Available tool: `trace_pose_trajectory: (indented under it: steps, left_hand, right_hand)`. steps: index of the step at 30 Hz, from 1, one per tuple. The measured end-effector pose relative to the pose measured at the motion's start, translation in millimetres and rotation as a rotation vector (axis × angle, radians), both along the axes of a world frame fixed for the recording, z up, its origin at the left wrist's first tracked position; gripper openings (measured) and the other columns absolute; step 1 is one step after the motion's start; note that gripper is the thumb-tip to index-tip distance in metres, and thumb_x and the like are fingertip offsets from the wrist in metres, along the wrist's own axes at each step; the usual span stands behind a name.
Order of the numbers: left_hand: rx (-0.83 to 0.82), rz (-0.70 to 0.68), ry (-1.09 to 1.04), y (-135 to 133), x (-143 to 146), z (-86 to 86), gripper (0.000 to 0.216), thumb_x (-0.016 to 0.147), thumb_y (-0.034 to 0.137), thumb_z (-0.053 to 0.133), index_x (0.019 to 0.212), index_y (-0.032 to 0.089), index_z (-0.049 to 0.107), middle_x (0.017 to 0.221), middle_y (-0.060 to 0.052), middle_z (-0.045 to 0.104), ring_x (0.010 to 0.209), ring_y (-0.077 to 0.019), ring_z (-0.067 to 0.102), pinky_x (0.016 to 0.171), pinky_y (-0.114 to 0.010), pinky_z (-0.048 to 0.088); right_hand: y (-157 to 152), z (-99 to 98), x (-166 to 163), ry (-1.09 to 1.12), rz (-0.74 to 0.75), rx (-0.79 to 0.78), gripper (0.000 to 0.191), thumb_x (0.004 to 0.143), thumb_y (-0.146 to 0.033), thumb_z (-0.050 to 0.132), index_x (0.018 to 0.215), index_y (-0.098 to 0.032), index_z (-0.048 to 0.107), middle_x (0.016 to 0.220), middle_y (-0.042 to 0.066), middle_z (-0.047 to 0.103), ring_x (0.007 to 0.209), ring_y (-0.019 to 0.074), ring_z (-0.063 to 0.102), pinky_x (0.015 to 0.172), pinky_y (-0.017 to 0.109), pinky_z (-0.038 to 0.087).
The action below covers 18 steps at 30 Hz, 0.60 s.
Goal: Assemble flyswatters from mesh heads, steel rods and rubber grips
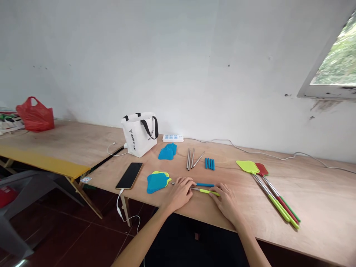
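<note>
Two bare hands at work on a wooden counter point(319, 193), with the white bag point(139, 135) serving as the landmark. In front and to the right of the white bag lie a blue-handled rod point(204, 184) and a yellow-green-handled rod point(207, 191), side by side. The left hand point(182, 189) lies over their metal shafts with its fingers bent; how firmly it grips cannot be told. The right hand point(226, 200), farther right of the white bag, has the end of the yellow-green handle between thumb and forefinger; whether these press on it cannot be told.

In front of the white bag, a blue swatter head point(155, 183) lies on a yellow-green swatter head point(169, 179). Blue swatter heads point(167, 151) lie just to its right; beyond them come loose metal rods point(190, 159) and a row of four blue handles point(209, 164). Assembled flyswatters point(278, 196) lie well to the right of the white bag, a power strip point(172, 138) near its right side, and a phone point(129, 175) with a cable before it. A red plastic bag point(36, 115) stands far to its left.
</note>
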<state>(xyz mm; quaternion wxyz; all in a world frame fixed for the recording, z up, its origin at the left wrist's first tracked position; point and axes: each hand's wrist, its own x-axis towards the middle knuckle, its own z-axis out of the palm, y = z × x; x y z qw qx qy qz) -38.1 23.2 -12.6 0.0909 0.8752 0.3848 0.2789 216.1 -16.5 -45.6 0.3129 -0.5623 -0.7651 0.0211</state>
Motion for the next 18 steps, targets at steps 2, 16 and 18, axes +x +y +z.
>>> trace_pose_trajectory:
  steps: [2, 16, 18]
  left_hand:
    - [0.005, 0.04, 0.018, 2, -5, 1.9, 0.037, 0.085, 0.005, 0.05, 0.111, 0.028, 0.061, 0.122, -0.002, 0.065, 0.116, -0.0243, 0.057, 0.105, -0.042, 0.042]
    - [0.041, 0.205, 0.041, 6, -9, -9.5, 0.029, 0.098, 0.022, 0.047, 0.126, 0.026, 0.055, 0.135, -0.008, 0.059, 0.123, -0.0267, 0.056, 0.107, -0.046, 0.043]
    - [0.046, 0.201, 0.052, 7, -9, -10.3, 0.027, 0.099, 0.023, 0.046, 0.123, 0.025, 0.057, 0.133, -0.008, 0.06, 0.121, -0.0267, 0.057, 0.106, -0.046, 0.043]
  right_hand:
    - [1, -0.6, 1, 0.018, -0.018, 0.012, 0.03, 0.1, -0.051, 0.046, 0.103, -0.031, 0.068, 0.108, 0.007, 0.064, 0.103, 0.0262, 0.063, 0.091, 0.045, 0.051]
    - [6, -26.8, 6, -0.077, -0.224, -0.031, 0.077, 0.09, -0.072, 0.049, 0.151, -0.025, 0.042, 0.154, 0.013, 0.048, 0.145, 0.0329, 0.042, 0.118, 0.056, 0.032]
    - [8, -26.9, 14, -0.071, -0.201, -0.107, 0.076, 0.091, -0.073, 0.047, 0.149, -0.023, 0.047, 0.155, 0.013, 0.047, 0.144, 0.0318, 0.042, 0.119, 0.053, 0.033]
